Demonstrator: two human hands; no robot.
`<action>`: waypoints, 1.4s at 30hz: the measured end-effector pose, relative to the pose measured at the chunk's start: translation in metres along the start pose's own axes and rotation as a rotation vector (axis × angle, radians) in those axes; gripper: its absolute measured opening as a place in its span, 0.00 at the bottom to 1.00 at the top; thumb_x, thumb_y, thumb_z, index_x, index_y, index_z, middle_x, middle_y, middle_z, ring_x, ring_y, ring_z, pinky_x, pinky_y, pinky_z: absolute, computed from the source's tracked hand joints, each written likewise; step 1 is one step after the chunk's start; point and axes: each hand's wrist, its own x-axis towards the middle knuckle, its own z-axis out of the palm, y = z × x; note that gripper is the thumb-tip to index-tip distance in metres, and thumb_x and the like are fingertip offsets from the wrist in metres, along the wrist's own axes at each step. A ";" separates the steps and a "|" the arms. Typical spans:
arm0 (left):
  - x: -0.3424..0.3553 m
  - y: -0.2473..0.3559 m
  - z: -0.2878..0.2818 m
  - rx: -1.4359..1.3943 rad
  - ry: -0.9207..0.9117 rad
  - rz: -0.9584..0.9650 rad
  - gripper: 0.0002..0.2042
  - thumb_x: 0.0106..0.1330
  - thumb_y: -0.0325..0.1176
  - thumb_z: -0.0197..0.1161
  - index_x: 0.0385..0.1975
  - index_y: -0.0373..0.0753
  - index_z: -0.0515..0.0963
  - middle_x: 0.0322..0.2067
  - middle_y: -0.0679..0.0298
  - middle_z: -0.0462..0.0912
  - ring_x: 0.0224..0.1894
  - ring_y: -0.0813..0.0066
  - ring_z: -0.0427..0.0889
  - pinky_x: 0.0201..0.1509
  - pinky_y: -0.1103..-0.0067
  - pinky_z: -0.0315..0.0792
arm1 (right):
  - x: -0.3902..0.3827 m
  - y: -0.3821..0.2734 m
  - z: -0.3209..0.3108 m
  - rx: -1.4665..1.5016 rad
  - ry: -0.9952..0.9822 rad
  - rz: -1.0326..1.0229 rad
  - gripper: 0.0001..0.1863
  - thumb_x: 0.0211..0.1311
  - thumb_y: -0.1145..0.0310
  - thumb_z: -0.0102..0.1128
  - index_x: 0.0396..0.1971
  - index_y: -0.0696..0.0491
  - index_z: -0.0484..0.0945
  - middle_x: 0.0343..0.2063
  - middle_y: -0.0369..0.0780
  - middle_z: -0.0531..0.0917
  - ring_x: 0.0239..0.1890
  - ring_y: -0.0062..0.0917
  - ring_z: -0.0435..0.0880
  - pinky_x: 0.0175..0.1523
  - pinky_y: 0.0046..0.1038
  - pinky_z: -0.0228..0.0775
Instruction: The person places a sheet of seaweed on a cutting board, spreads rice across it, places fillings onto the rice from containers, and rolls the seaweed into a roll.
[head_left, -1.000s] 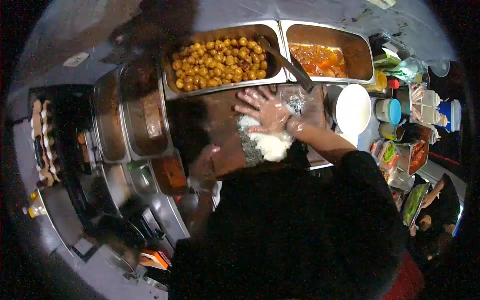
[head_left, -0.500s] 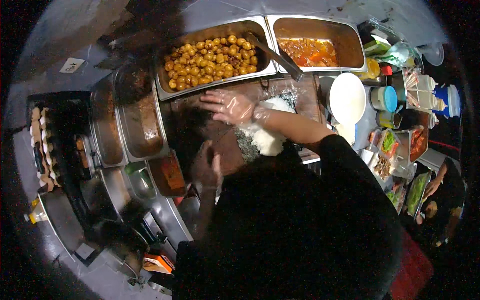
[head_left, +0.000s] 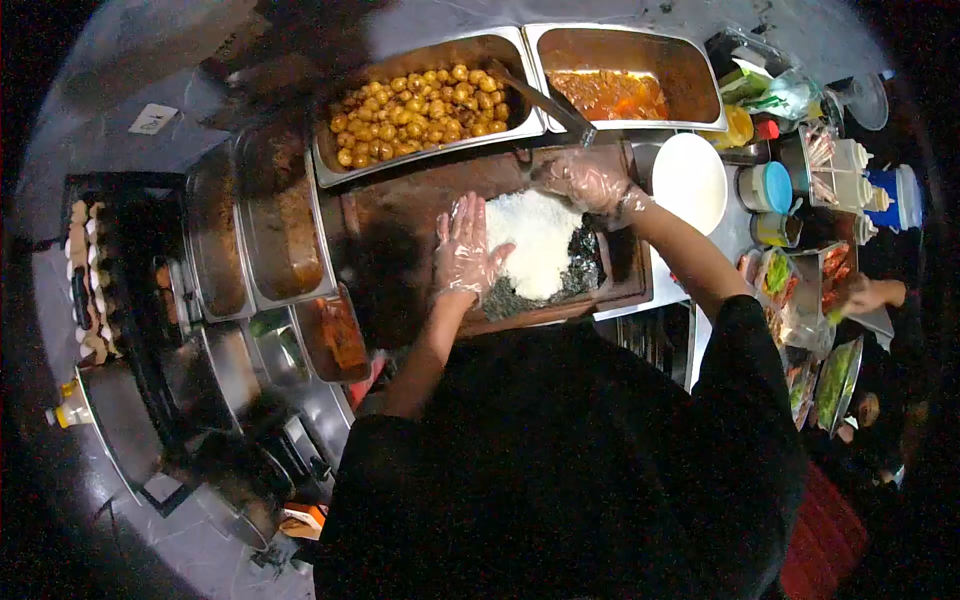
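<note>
From the head view, the left hand wears a thin clear glove and lies flat, fingers spread wide, its grip holding nothing, pressing on the left edge of a bed of white rice. The rice sits on a dark sheet of seaweed, which lies on a brown wooden board on the tabletop. The right hand, gloved too, rests at the far right corner of the rice with fingers curled loosely; I cannot tell whether its grip pinches any rice.

Just beyond both hands stands a long metal tray of round brown balls, and to the right of that a second metal tray of orange sauce. A ladle handle leans across the rim between the two trays, close to the right hand. Right of the right hand lies a white plate, then a tub with a blue lid and white squeeze bottles. Left of the left hand are deep metal pans, well apart from the board
</note>
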 end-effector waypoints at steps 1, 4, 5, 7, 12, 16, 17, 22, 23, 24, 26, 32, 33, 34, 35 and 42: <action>0.001 0.000 -0.001 0.008 0.002 0.012 0.44 0.65 0.60 0.53 0.72 0.32 0.49 0.74 0.53 0.48 0.75 0.57 0.48 0.76 0.59 0.40 | -0.006 0.006 0.004 0.005 0.002 0.011 0.16 0.68 0.59 0.48 0.33 0.51 0.83 0.32 0.44 0.84 0.38 0.42 0.82 0.44 0.41 0.73; -0.001 0.000 -0.006 0.004 -0.008 0.021 0.43 0.66 0.59 0.52 0.71 0.32 0.50 0.74 0.54 0.49 0.75 0.58 0.49 0.76 0.59 0.41 | -0.016 0.011 0.009 0.227 0.177 0.082 0.11 0.64 0.62 0.56 0.28 0.55 0.77 0.30 0.45 0.81 0.35 0.42 0.80 0.41 0.39 0.71; -0.002 0.000 -0.008 -0.011 -0.015 0.015 0.42 0.67 0.58 0.52 0.71 0.32 0.50 0.74 0.54 0.50 0.75 0.59 0.49 0.76 0.59 0.41 | -0.017 0.012 0.014 0.230 0.182 0.086 0.11 0.64 0.62 0.56 0.28 0.55 0.77 0.30 0.45 0.81 0.35 0.42 0.80 0.41 0.39 0.71; 0.000 0.000 -0.010 -0.046 0.005 0.031 0.42 0.66 0.57 0.54 0.71 0.33 0.51 0.73 0.54 0.51 0.75 0.58 0.50 0.76 0.59 0.42 | -0.022 0.024 0.026 0.249 0.395 -0.033 0.03 0.59 0.72 0.57 0.29 0.54 0.77 0.31 0.44 0.81 0.36 0.42 0.81 0.42 0.38 0.73; -0.002 -0.005 -0.008 -0.185 0.078 0.037 0.40 0.65 0.54 0.58 0.70 0.35 0.55 0.71 0.53 0.57 0.74 0.56 0.54 0.76 0.59 0.44 | -0.032 -0.017 0.071 0.161 0.583 -0.016 0.19 0.48 0.74 0.63 0.44 0.45 0.83 0.33 0.41 0.83 0.37 0.35 0.83 0.43 0.37 0.76; 0.003 -0.013 -0.017 -0.157 -0.014 0.159 0.43 0.63 0.60 0.55 0.70 0.35 0.55 0.73 0.56 0.52 0.75 0.63 0.49 0.77 0.62 0.43 | -0.024 -0.054 0.087 0.065 0.451 0.129 0.16 0.46 0.73 0.64 0.39 0.46 0.84 0.36 0.42 0.83 0.39 0.36 0.82 0.42 0.38 0.76; 0.008 -0.013 -0.022 -0.125 -0.036 0.260 0.44 0.62 0.61 0.56 0.70 0.35 0.54 0.73 0.57 0.52 0.75 0.63 0.49 0.77 0.62 0.43 | -0.025 -0.055 0.087 0.097 0.489 0.198 0.15 0.46 0.72 0.64 0.38 0.47 0.83 0.36 0.43 0.83 0.40 0.37 0.83 0.43 0.38 0.76; 0.058 -0.006 -0.030 -0.150 -0.065 0.554 0.48 0.61 0.64 0.55 0.72 0.35 0.50 0.74 0.55 0.48 0.75 0.60 0.47 0.78 0.62 0.41 | -0.044 -0.064 0.089 0.154 0.671 0.185 0.15 0.46 0.75 0.62 0.38 0.51 0.83 0.41 0.44 0.83 0.43 0.41 0.82 0.49 0.39 0.77; 0.070 0.000 -0.028 -0.138 -0.083 0.632 0.49 0.61 0.66 0.54 0.72 0.34 0.48 0.74 0.54 0.47 0.75 0.59 0.46 0.78 0.63 0.40 | -0.051 -0.067 0.087 0.159 0.674 0.192 0.15 0.46 0.75 0.62 0.38 0.51 0.83 0.41 0.44 0.83 0.43 0.41 0.82 0.49 0.39 0.77; 0.081 0.009 -0.022 -0.028 -0.082 0.669 0.50 0.61 0.68 0.50 0.72 0.33 0.46 0.74 0.52 0.46 0.76 0.57 0.46 0.78 0.61 0.40 | -0.061 -0.071 0.083 0.296 0.673 0.255 0.17 0.47 0.76 0.59 0.41 0.51 0.82 0.42 0.44 0.83 0.46 0.41 0.81 0.51 0.38 0.76; 0.094 0.030 -0.020 0.066 -0.137 0.660 0.50 0.62 0.68 0.48 0.72 0.33 0.45 0.74 0.52 0.46 0.76 0.57 0.46 0.77 0.60 0.40 | -0.080 -0.085 0.064 0.365 0.661 0.403 0.23 0.47 0.80 0.54 0.47 0.51 0.80 0.45 0.45 0.82 0.49 0.42 0.80 0.53 0.37 0.74; 0.117 0.070 -0.012 0.180 -0.236 0.700 0.51 0.62 0.71 0.43 0.73 0.33 0.44 0.75 0.52 0.42 0.76 0.56 0.43 0.75 0.50 0.34 | -0.150 -0.082 0.070 0.467 0.846 0.657 0.21 0.52 0.84 0.53 0.48 0.56 0.76 0.45 0.47 0.81 0.52 0.40 0.79 0.58 0.34 0.70; 0.121 0.074 -0.010 0.178 -0.253 0.705 0.51 0.62 0.71 0.43 0.73 0.33 0.44 0.75 0.52 0.42 0.76 0.56 0.43 0.75 0.50 0.34 | -0.156 -0.082 0.075 0.569 0.877 0.682 0.20 0.53 0.84 0.52 0.49 0.57 0.76 0.45 0.47 0.80 0.52 0.38 0.79 0.58 0.34 0.69; 0.126 0.078 -0.009 0.150 -0.249 0.730 0.52 0.60 0.72 0.44 0.73 0.33 0.44 0.75 0.52 0.42 0.76 0.56 0.43 0.74 0.48 0.34 | -0.160 -0.081 0.081 0.580 0.874 0.694 0.20 0.53 0.84 0.52 0.49 0.57 0.76 0.45 0.47 0.80 0.52 0.38 0.79 0.58 0.34 0.69; 0.129 0.082 -0.007 0.121 -0.244 0.752 0.53 0.59 0.74 0.44 0.73 0.34 0.44 0.75 0.52 0.42 0.76 0.55 0.44 0.74 0.47 0.33 | -0.165 -0.080 0.088 0.593 0.882 0.714 0.20 0.54 0.84 0.52 0.49 0.58 0.75 0.46 0.46 0.79 0.52 0.37 0.79 0.58 0.33 0.69; 0.147 0.107 -0.003 0.146 -0.189 0.787 0.52 0.58 0.75 0.44 0.73 0.39 0.46 0.74 0.53 0.45 0.76 0.58 0.46 0.74 0.49 0.35 | -0.163 -0.080 0.077 0.634 0.857 0.753 0.12 0.59 0.81 0.58 0.44 0.59 0.77 0.40 0.41 0.80 0.40 0.25 0.80 0.45 0.26 0.72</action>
